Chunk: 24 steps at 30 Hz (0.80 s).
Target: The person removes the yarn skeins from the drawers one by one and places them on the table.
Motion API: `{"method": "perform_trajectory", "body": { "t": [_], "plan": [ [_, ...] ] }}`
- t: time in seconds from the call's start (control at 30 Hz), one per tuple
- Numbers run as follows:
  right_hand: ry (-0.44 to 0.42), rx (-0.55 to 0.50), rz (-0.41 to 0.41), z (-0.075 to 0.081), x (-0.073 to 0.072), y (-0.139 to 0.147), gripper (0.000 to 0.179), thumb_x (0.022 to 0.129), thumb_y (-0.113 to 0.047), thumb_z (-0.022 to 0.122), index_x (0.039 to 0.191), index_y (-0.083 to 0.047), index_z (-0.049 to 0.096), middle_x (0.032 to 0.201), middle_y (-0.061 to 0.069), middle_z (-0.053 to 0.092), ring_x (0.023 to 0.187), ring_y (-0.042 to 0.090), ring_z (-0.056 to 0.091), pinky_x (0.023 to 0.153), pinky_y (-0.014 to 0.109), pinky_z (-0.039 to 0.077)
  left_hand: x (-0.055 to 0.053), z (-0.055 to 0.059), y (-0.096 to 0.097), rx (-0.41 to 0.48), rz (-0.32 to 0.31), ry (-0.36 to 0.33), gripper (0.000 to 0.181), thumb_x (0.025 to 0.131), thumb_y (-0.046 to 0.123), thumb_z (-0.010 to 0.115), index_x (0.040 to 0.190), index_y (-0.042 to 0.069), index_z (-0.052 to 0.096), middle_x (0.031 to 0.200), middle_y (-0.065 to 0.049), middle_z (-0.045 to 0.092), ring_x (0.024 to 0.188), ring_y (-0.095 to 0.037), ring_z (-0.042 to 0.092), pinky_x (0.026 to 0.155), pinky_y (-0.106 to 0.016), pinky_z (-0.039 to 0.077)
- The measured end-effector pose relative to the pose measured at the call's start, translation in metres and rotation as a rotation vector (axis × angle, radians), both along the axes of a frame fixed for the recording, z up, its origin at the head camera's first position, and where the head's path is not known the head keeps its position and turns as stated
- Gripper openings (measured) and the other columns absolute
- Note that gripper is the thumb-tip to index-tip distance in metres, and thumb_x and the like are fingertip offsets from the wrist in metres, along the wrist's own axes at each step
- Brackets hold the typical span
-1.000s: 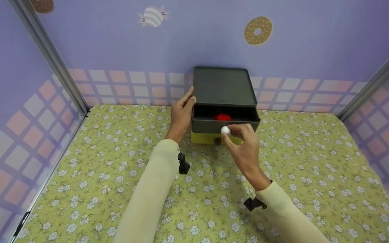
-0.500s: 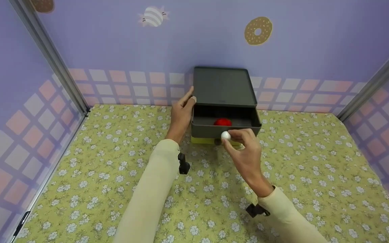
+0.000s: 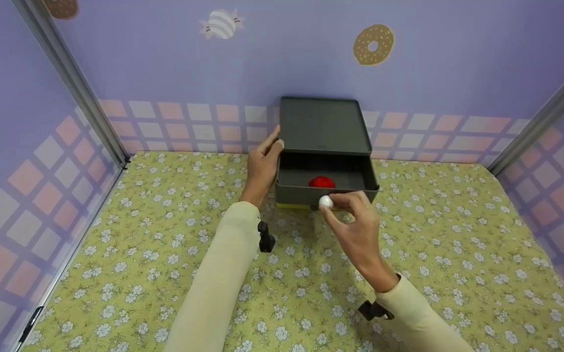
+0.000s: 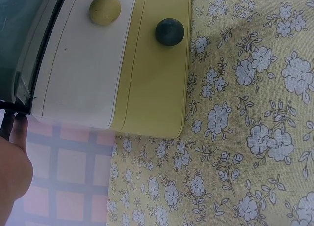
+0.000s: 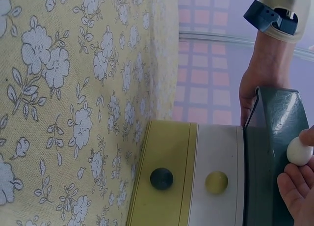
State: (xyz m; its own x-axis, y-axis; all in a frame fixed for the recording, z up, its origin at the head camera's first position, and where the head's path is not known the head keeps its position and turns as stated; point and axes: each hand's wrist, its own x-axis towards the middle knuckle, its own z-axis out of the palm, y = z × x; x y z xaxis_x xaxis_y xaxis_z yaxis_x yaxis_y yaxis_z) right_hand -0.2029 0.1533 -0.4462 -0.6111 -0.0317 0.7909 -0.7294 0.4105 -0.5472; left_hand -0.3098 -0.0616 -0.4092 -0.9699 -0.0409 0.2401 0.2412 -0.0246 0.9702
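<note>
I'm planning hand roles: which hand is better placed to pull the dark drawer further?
Probably the right hand: it pinches the white knob on the dark drawer. The left hand touches the cabinet at its side, away from the knob.

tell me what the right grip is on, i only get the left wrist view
Observer: In the head view, the right grip pinches the white knob at the front of the dark top drawer.
Operator: is that drawer open
Observer: Yes, part of its inside shows out beyond the near edge of the dark box top.
Operator: anything in it
Observer: A rounded red object sits close behind the drawer's front; I can't tell what it is.
</note>
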Motion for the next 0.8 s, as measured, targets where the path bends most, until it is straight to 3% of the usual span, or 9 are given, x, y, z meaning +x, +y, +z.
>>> {"method": "perform_trajectory", "body": {
  "t": [0.07, 0.1, 0.17, 0.2, 0.27, 0.3, 0.5, 0.8],
  "plan": [
    [0.0, 0.002, 0.001, 0.0, 0.0, 0.0, 0.025, 0.087, 0.001, 0.088, 0.11, -0.001, 0.078, 0.101, 0.01, 0.067, 0.09, 0.025, 0.069, 0.085, 0.025, 0.058, 0.0, 0.0, 0.0, 0.002, -0.001, 0.001, 0.047, 0.114, 0.03, 0.053, 0.161, 0.029, 0.049, 0.099, 0.0, 0.068, 0.049, -0.015, 0.024, 0.058, -0.031, 0.036],
    [-0.001, 0.004, 0.001, 0.001, 0.001, 0.0, 0.025, 0.087, 0.001, 0.088, 0.11, -0.001, 0.077, 0.101, 0.01, 0.067, 0.09, 0.025, 0.069, 0.085, 0.025, 0.058, 0.0, 0.0, 0.0, 0.0, 0.0, 0.001, 0.047, 0.114, 0.03, 0.053, 0.161, 0.029, 0.049, 0.12, 0.001, 0.069, 0.054, -0.011, 0.036, 0.065, -0.029, 0.042],
    [-0.006, 0.015, 0.003, 0.001, 0.001, 0.001, 0.025, 0.088, 0.0, 0.088, 0.11, -0.002, 0.077, 0.102, 0.01, 0.067, 0.091, 0.024, 0.069, 0.085, 0.026, 0.059, 0.001, 0.001, 0.0, -0.009, -0.004, -0.001, 0.047, 0.115, 0.031, 0.052, 0.162, 0.029, 0.048, 0.141, -0.003, 0.064, 0.081, -0.007, 0.059, 0.083, -0.027, 0.049],
    [-0.011, 0.024, 0.002, 0.002, 0.002, 0.002, 0.025, 0.088, -0.001, 0.087, 0.111, -0.002, 0.077, 0.103, 0.01, 0.067, 0.091, 0.024, 0.069, 0.085, 0.027, 0.059, 0.001, 0.001, 0.0, -0.011, -0.008, -0.001, 0.048, 0.115, 0.031, 0.052, 0.162, 0.028, 0.047, 0.15, -0.003, 0.059, 0.102, -0.006, 0.063, 0.095, -0.027, 0.049],
    [-0.026, 0.039, 0.008, 0.004, 0.003, 0.004, 0.025, 0.089, -0.002, 0.087, 0.112, -0.003, 0.077, 0.103, 0.008, 0.067, 0.092, 0.023, 0.069, 0.085, 0.027, 0.059, 0.001, 0.001, 0.001, -0.014, -0.01, 0.001, 0.049, 0.115, 0.031, 0.052, 0.163, 0.027, 0.046, 0.166, 0.007, 0.039, 0.142, -0.005, 0.046, 0.116, -0.028, 0.038],
    [-0.031, 0.049, 0.009, 0.005, 0.003, 0.005, 0.025, 0.089, -0.003, 0.087, 0.112, -0.003, 0.077, 0.104, 0.008, 0.067, 0.092, 0.022, 0.069, 0.085, 0.027, 0.059, 0.001, 0.001, 0.001, -0.016, -0.011, 0.004, 0.049, 0.115, 0.031, 0.052, 0.163, 0.027, 0.046, 0.167, 0.006, 0.038, 0.151, -0.007, 0.037, 0.119, -0.03, 0.036],
    [0.007, 0.098, 0.009, 0.022, 0.003, 0.013, 0.026, 0.087, 0.0, 0.088, 0.111, 0.0, 0.076, 0.102, 0.009, 0.068, 0.09, 0.023, 0.07, 0.085, 0.022, 0.057, 0.001, 0.001, 0.001, -0.015, -0.01, 0.012, 0.049, 0.115, 0.031, 0.051, 0.163, 0.026, 0.046, 0.169, 0.003, 0.038, 0.153, -0.012, 0.036, 0.121, -0.035, 0.035],
    [0.069, 0.238, 0.068, 0.071, -0.008, 0.024, 0.033, 0.089, 0.001, 0.086, 0.12, -0.001, 0.076, 0.115, 0.01, 0.071, 0.104, 0.026, 0.071, 0.096, 0.024, 0.054, 0.002, 0.002, 0.0, -0.004, -0.015, -0.001, 0.048, 0.115, 0.032, 0.051, 0.162, 0.028, 0.047, 0.168, 0.006, 0.039, 0.154, -0.012, 0.034, 0.121, -0.035, 0.035]
  ]
}}
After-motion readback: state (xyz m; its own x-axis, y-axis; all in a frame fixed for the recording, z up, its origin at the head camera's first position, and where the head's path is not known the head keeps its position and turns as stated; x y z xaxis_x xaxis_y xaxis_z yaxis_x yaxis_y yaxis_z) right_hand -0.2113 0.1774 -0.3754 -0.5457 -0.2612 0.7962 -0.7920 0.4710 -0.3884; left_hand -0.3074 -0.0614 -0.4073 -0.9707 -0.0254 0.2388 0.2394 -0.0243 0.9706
